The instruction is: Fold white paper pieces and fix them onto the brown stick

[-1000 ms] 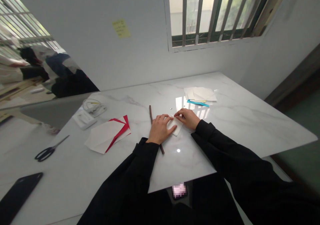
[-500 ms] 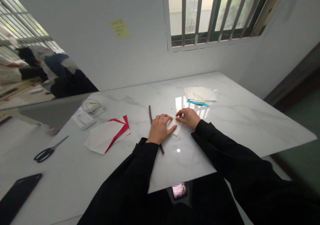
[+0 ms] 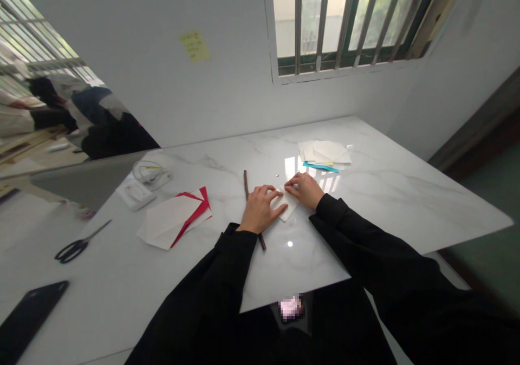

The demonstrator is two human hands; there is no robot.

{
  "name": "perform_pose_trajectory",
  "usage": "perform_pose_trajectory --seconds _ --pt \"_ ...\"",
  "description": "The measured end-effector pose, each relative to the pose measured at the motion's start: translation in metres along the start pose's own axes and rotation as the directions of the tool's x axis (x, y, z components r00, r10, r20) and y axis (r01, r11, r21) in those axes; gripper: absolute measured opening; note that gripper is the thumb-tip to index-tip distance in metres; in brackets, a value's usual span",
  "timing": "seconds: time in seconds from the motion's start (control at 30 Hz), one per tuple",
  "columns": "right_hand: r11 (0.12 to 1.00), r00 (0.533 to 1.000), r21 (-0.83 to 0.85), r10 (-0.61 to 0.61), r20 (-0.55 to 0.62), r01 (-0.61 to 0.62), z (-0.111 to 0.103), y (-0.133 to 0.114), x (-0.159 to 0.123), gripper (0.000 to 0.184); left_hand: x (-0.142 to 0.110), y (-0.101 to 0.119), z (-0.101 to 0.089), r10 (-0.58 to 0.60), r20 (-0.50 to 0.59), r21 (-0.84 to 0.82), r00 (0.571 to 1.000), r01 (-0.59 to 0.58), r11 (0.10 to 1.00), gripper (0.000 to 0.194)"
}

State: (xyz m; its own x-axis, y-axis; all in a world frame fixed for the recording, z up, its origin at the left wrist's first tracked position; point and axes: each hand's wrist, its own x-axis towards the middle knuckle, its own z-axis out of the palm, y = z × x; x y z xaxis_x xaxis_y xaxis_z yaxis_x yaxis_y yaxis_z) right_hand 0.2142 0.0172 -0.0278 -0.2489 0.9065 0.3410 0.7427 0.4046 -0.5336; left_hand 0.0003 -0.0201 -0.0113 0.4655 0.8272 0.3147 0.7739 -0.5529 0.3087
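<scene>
A small white piece of paper (image 3: 287,209) lies on the marble-patterned table between my hands. My left hand (image 3: 260,208) rests on its left side, thumb and fingers apart, pressing it down. At the paper's upper right edge, my right hand (image 3: 305,189) has thumb and fingertips pinched together on it; the fingertips partly hide that edge. Under my left hand passes a thin brown stick (image 3: 246,183), its middle covered and both ends showing.
Left of my hands lie red and white paper pieces (image 3: 162,221), black scissors (image 3: 75,250), a white box with a cable (image 3: 136,193) and a black flat device (image 3: 30,319). White paper pieces (image 3: 325,152) with a blue strip (image 3: 320,167) lie behind my right hand, below the barred window.
My right hand has shifted slightly left at the paper's edge. The stick has turned a little under my left hand, which stays in nearly the same place.
</scene>
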Motion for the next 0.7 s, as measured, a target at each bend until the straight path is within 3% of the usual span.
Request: perform_pose_trajectory --seconds 0.43,0.6,0.7 --pt "0.989 1.0 0.144 0.019 0.02 -0.021 -0.0038 -0.0065 -0.0013 0.012 -0.0002 -0.0013 0.0007 0.049 0.008 -0.015 0.999 -0.049 0.999 0.029" --pt "0.97 0.998 0.232 0.065 0.016 -0.067 -0.0011 -0.006 -0.0031 0.033 -0.0002 -0.0008 0.0006 0.038 0.011 -0.009 0.999 -0.038 0.999 0.03" --pt "0.969 0.998 0.24 0.062 0.009 -0.062 0.0008 -0.0058 -0.0037 0.037 0.0 -0.0006 0.0 0.021 0.007 0.008 1.0 -0.021 1.0 0.046"
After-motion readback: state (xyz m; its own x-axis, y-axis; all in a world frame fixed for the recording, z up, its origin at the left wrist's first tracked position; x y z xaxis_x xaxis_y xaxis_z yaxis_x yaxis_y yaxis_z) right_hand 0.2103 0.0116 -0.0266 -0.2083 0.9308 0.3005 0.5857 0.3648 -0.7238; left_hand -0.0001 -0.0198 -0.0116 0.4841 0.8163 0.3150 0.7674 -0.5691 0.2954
